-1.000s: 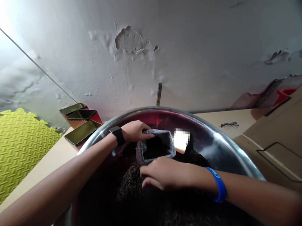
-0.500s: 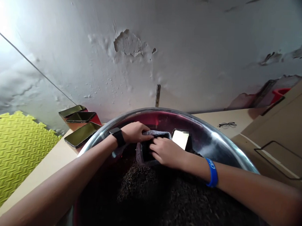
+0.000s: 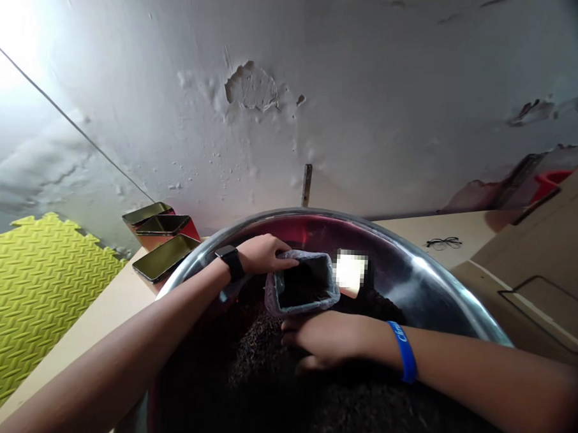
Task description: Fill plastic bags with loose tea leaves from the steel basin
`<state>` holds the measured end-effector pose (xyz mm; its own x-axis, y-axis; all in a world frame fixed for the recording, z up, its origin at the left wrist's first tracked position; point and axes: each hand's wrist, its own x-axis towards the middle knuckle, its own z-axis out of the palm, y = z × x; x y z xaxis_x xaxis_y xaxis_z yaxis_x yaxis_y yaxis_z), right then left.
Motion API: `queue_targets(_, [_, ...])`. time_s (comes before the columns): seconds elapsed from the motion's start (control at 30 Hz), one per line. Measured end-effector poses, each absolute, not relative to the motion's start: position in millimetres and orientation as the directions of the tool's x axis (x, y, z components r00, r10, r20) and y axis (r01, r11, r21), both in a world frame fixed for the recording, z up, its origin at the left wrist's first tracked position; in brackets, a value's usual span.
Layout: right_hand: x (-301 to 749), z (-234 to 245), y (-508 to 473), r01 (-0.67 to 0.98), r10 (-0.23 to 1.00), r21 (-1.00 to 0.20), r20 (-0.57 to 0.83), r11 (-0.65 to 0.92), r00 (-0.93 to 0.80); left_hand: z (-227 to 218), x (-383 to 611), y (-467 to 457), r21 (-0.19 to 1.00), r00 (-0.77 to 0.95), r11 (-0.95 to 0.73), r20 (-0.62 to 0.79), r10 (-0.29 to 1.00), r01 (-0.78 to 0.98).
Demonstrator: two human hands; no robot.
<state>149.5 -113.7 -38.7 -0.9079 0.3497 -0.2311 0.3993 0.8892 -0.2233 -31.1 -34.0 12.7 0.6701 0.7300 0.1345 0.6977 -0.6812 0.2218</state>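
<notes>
My left hand (image 3: 263, 255) is closed on the far left rim of a bag-lined box (image 3: 334, 294), which has dark contents inside. Just in front of the box, my right hand (image 3: 324, 338) reaches down at the loose dark tea-like leaves (image 3: 259, 349), its fingers apart and partly in shadow. The leaves fill a large round metal basin (image 3: 458, 297). A glowing phone-like screen (image 3: 349, 275) leans inside the basin, right of the box.
Open tins (image 3: 165, 259) stand on the table (image 3: 90, 313) left of the basin. Glasses (image 3: 443, 243) lie on the right, near a cardboard box (image 3: 550, 266). A yellow foam mat (image 3: 36, 295) is at the left. The peeling wall (image 3: 370, 105) rises behind.
My right hand has come out of the lined box and moved down to the leaves in front of it. My left hand keeps its hold on the rim. The view has shifted slightly.
</notes>
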Motion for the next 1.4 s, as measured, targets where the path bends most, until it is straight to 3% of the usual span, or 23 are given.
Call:
queue_targets(0.1, [147.0,-45.0,-111.5,0.386,0.331,-0.185,-0.27,0.904,-0.904,12.7,-31.2,-33.3,0.221,0.675,-0.686,0.133,0.726,0.693])
queue_targets(0.27, [134.9,-42.4,-128.8,0.35,0.155,-0.288,-0.532,0.891,-0.832,12.8,-30.5,-32.9,0.218,0.675,-0.688,0.142,0.724,0.692])
queue_targets(0.4, [130.9,-43.7,-136.9,0.322,0.084,-0.327,-0.574,0.888,-0.815,12.7,-30.1,-33.0,0.224,0.673,-0.683,0.129,0.728,0.696])
queue_targets(0.6, [135.3,-26.8,-137.6,0.234,0.119,-0.369,-0.308,0.9,-0.944,13.6,-29.6,-33.4,0.21,0.668,-0.675,0.114,0.735,0.707])
queue_targets(0.8, [142.9,-2.9,-120.6,0.373,0.407,-0.34,0.032,0.863,-0.913,13.4,-29.5,-34.0,0.192,0.69,-0.7,0.129,0.713,0.688])
queue_targets(0.9, [149.3,-2.2,-104.8,0.476,0.515,-0.232,0.158,0.849,-0.842,12.3,-29.3,-33.6,0.19,0.693,-0.703,0.124,0.71,0.686])
queue_targets(1.1, [156.0,-19.6,-86.0,0.691,0.643,0.123,0.281,0.712,-0.712,9.7,-30.2,-30.8,0.22,0.709,-0.714,0.115,0.696,0.665])
queue_targets(1.27, [146.9,-18.7,-104.0,0.615,0.564,0.092,0.312,0.783,-0.765,9.8,-30.6,-32.1,0.201,0.694,-0.704,0.131,0.708,0.681])
queue_targets(1.4, [138.3,-14.3,-123.2,0.411,0.385,0.038,0.279,0.911,-0.88,10.9,-30.3,-34.2,0.178,0.693,-0.71,0.155,0.704,0.681])
